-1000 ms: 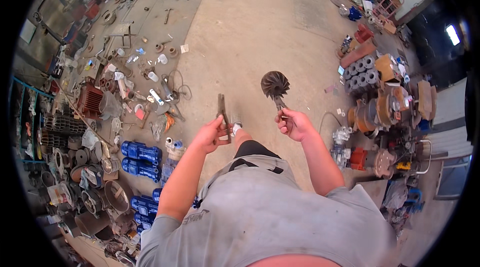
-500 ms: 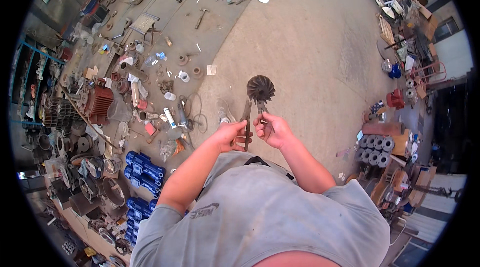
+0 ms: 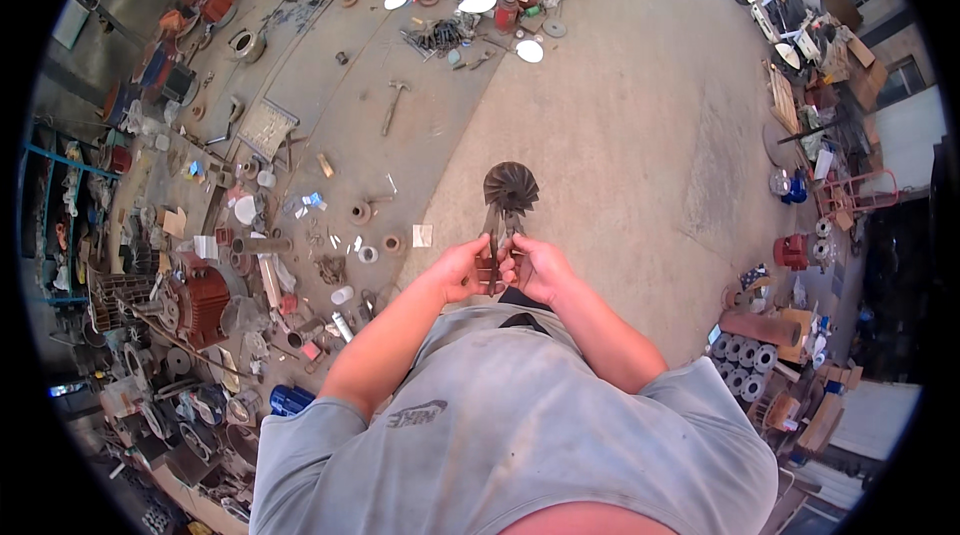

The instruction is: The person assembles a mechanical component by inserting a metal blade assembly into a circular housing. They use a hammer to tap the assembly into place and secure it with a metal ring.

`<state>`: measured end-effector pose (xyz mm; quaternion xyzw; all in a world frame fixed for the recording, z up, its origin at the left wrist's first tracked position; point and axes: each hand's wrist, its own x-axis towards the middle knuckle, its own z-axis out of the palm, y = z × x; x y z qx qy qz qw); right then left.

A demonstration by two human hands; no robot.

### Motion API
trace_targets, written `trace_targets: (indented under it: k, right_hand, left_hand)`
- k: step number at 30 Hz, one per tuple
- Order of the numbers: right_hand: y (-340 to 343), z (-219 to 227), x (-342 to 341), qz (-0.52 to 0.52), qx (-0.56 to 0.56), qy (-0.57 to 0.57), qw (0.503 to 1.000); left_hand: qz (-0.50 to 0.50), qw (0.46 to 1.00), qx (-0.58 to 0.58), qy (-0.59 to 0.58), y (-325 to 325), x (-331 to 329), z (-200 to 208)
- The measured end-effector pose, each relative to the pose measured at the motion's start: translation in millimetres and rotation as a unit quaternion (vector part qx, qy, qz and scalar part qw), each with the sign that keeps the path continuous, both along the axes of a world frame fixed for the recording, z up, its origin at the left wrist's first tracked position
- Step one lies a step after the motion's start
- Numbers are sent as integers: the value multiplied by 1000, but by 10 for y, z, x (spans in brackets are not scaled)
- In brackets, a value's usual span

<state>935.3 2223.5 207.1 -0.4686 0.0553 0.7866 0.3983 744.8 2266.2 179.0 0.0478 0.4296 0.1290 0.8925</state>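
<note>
Brown-grey metal, dull-surfaced: round bladed wheel [image 3: 511, 187], fins fanned about its middle, held out ahead of the body above the pale concrete floor [image 3: 600, 155]. Stage, by judgement: mid-handling. Wheel and dark narrow metal bar [image 3: 493, 257] are both off the floor; setting either down is not yet done. Right hand [image 3: 541, 270] has its fingers closed on the dark metal stem [image 3: 513, 223] below the wheel; left hand [image 3: 462, 270] grips the bar, fingertips close beside the right's. Fingers overlap the pieces, so whether bar and stem touch cannot be told.
</note>
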Motion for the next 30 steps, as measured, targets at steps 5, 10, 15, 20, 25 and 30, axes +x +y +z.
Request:
trace_targets:
  k: [5, 10, 15, 20, 25, 30]
  right_hand:
    - [1704, -253, 447, 37, -16, 26, 999]
    - [3329, -219, 715, 137, -12, 21, 990]
    - [4722, -333, 568, 226, -20, 48, 973]
    - [5928, -358, 321, 247, -71, 23, 966]
    - [7056, -370, -264, 283, -69, 9, 957]
    - [8082, -382, -780, 315, -94, 52, 943]
  left_hand:
    - [64, 995, -63, -53, 1546, 426, -289]
    - [131, 983, -123, -41, 3021, 666, -10]
    - [184, 979, -79, -38, 4109, 416, -201]
    - [234, 967, -102, -11, 5113, 275, -212]
    - [246, 959, -119, -73, 6107, -340, -406]
    - [293, 939, -134, -121, 6997, -1119, -312]
